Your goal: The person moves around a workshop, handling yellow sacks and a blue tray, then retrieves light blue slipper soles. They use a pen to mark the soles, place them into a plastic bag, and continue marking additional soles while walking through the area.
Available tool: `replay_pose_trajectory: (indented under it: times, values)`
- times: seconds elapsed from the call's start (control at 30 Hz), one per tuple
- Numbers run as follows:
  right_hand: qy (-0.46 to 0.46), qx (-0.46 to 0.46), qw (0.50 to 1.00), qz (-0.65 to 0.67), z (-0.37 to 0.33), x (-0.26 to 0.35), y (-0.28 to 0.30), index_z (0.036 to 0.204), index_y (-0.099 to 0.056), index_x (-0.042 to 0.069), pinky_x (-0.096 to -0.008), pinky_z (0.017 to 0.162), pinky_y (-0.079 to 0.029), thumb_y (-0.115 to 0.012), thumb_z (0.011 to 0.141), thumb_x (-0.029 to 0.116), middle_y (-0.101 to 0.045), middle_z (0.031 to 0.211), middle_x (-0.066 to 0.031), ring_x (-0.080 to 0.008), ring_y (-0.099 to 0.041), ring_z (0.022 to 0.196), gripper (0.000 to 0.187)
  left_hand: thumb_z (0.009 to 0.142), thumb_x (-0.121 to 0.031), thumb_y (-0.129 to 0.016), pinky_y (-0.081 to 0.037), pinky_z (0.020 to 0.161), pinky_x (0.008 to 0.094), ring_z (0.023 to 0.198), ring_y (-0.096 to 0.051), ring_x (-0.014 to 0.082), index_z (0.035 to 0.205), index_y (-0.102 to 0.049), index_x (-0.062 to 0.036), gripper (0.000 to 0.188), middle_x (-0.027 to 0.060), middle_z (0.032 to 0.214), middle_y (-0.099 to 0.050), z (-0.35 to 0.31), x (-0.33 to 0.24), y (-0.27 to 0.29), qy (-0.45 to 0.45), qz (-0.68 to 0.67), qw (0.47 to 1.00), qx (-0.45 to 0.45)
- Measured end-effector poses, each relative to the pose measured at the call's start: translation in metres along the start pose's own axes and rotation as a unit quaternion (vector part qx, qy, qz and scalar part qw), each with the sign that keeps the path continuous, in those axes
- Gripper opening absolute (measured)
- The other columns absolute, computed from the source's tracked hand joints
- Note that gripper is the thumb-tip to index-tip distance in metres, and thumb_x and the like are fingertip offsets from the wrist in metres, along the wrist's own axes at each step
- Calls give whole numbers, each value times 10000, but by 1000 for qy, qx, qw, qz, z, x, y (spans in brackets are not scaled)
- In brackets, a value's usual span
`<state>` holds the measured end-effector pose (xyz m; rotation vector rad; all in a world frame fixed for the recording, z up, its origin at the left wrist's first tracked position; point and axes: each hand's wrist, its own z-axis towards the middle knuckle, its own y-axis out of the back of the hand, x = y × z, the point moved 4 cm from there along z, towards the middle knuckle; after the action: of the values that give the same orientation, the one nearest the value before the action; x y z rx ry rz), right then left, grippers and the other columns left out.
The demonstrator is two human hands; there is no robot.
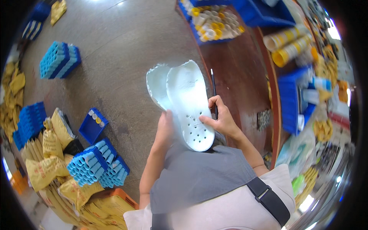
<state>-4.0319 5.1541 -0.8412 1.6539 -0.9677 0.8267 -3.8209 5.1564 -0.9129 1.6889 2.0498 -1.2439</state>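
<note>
A pale white-green moulded shell (187, 88), shaped like a clog, stands upright before my body. Small holes dot its rounded lower part, and its upper rim is rough. A second curved lobe (157, 86) with a ragged edge shows behind it at the left; I cannot tell if it is a separate piece. My left hand (165, 128), partly blurred, grips the lower left side, its fingers mostly hidden. On the other side, my right hand (222, 119) presses its thumb on the perforated face and holds a slim black pen-like tool (213, 82), light tip upward.
Blue crates of light-blue tubes (86, 166) and stacked yellow sacks (48, 174) stand at left. A small blue tray (93, 126) lies nearby. Along the right runs a reddish-brown bench (245, 76) with a bin of white and yellow cylinders (216, 25) and a blue bin (289, 99).
</note>
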Motion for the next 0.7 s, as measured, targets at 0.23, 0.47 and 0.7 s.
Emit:
replay_pose_trajectory:
  times: [0.23, 0.47, 0.7]
  values:
    - [208, 166, 963, -35, 223, 96, -28, 1153, -531, 98, -371, 813, -535, -831, 813, 279, -662, 1054, -107, -275, -669, 916, 488, 831, -416, -676, -525, 978, 468, 1116, -627, 359, 1425, -438, 39, 786, 255, 1242, -606, 107, -158, 57, -64, -214, 975, 23]
    - [188, 180, 965, 46, 351, 159, -21, 1142, -468, 60, -330, 888, -520, -810, 843, 193, -697, 1183, -137, -201, -650, 990, 473, 1015, -266, -546, -513, 920, 384, 1022, -602, 270, 1337, -491, 10, 427, 139, 1176, -626, 189, -242, 85, -146, -607, 774, 107]
    - [195, 169, 965, 43, 439, 179, -33, 1155, -479, 54, -345, 893, -525, -818, 824, 150, -685, 1200, -162, -244, -664, 1035, 483, 1012, -272, -545, -469, 992, 403, 1136, -568, 285, 1349, -472, -15, 429, 146, 1257, -586, 270, -309, 114, -132, -571, 804, 104]
